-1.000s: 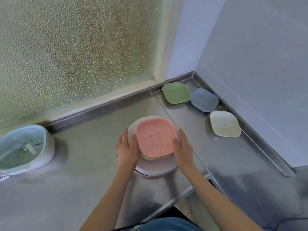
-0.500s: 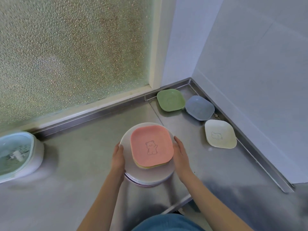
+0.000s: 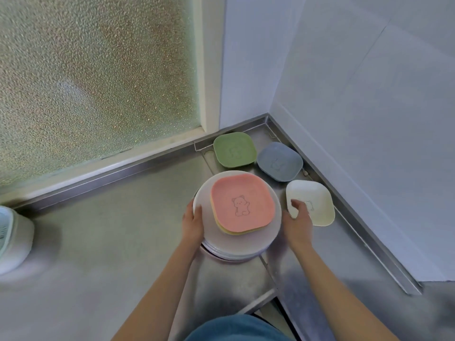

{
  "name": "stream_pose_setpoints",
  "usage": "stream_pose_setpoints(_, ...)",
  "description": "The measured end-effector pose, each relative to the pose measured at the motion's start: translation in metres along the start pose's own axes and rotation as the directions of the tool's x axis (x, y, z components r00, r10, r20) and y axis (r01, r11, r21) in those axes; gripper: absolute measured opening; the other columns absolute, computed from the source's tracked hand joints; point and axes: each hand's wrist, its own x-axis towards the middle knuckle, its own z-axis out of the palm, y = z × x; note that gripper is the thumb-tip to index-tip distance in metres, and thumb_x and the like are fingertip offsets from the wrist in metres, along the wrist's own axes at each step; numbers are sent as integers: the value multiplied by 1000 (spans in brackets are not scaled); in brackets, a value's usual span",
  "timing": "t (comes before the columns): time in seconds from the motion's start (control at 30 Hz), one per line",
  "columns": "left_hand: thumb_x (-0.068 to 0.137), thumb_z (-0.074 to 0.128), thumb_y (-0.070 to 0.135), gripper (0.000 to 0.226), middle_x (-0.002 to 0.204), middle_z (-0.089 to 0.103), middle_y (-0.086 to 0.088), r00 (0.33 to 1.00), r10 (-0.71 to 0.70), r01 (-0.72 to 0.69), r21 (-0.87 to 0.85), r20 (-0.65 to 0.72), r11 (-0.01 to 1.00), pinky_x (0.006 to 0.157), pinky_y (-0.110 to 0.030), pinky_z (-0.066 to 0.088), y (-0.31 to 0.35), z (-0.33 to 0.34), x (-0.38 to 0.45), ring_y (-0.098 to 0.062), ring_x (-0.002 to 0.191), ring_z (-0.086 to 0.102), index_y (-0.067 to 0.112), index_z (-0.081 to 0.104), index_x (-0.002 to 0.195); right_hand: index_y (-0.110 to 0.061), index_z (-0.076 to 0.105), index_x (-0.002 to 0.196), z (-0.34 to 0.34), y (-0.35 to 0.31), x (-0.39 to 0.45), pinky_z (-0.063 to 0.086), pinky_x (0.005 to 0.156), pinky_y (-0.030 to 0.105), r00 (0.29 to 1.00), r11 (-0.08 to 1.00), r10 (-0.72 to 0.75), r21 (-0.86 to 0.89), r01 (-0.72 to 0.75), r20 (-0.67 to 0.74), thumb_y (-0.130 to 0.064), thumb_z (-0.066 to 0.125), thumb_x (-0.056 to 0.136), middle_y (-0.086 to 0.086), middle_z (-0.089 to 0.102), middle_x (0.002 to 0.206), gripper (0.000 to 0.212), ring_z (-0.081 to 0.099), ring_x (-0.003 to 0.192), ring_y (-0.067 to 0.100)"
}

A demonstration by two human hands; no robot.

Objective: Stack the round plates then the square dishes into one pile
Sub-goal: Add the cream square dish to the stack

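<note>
A pile of pale round plates (image 3: 209, 232) stands on the steel counter, lifted slightly at its near edge. On top lies a pink square dish (image 3: 242, 203) with a bear drawing, over a yellow square dish (image 3: 222, 230) whose rim peeks out. My left hand (image 3: 193, 223) grips the pile's left rim. My right hand (image 3: 296, 222) holds the pile's right rim, its fingertips reaching over the cream square dish (image 3: 314, 200). A green square dish (image 3: 234, 148) and a blue-grey square dish (image 3: 279, 161) lie apart in the far corner.
The steel counter (image 3: 110, 242) meets a frosted window at the back and a white wall (image 3: 369, 119) at the right, with a raised metal lip. A white and pale green container (image 3: 12, 239) sits at the far left. A counter seam runs under the pile.
The pile with both hands has moved right and toward the far corner, close to the loose square dishes. My right hand's fingers now reach over the cream dish.
</note>
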Motion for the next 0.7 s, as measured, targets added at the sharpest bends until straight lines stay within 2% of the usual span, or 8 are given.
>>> stream_pose_setpoints(0.17,101,34,22,37,130,51,-1,1000,24,-24,42,6,999,108,-37,36,-5,-2,0,-20,122,48,14,43,136,-17,45,128,2,32,10,41,82,39,998,942,-14,-333,36,69,-16,51,90,11,58,125,39,56,109,34)
stream_pose_setpoints(0.27,101,33,24,37,129,53,0,999,46,-46,74,1,996,104,-35,38,-5,-2,-1,-18,119,49,14,45,134,-15,50,124,0,41,16,42,80,38,998,918,-49,-391,62,43,-14,51,90,12,54,126,34,57,105,35)
stream_pose_setpoints(0.37,102,32,20,36,121,52,2,997,66,-62,101,-30,993,95,-27,35,-2,1,-4,-15,111,48,11,46,134,-18,60,114,-4,43,23,40,77,36,1000,936,-23,-351,21,-2,-12,45,89,9,58,120,29,57,97,32)
stream_pose_setpoints(0.43,102,32,19,36,120,53,-1,997,62,-56,114,-49,992,93,-26,35,0,3,-6,-16,109,48,9,46,134,-19,63,107,-8,42,25,41,73,35,996,950,-66,-309,46,-54,-12,42,90,8,59,114,28,53,87,28)
stream_pose_setpoints(0.53,102,32,20,37,127,55,-8,997,40,-31,125,-68,992,94,-29,37,-2,4,-4,-22,113,51,9,45,134,-13,62,103,-13,35,22,36,69,31,969,961,-195,-225,158,-154,-7,41,91,11,59,107,25,51,86,28)
stream_pose_setpoints(0.7,102,31,23,39,132,55,-10,998,27,-17,145,-63,989,96,-30,37,-4,3,-3,-26,120,51,11,44,136,-5,62,97,-16,21,7,34,71,25,905,939,-343,-65,338,-253,0,50,91,13,61,100,15,56,89,29)
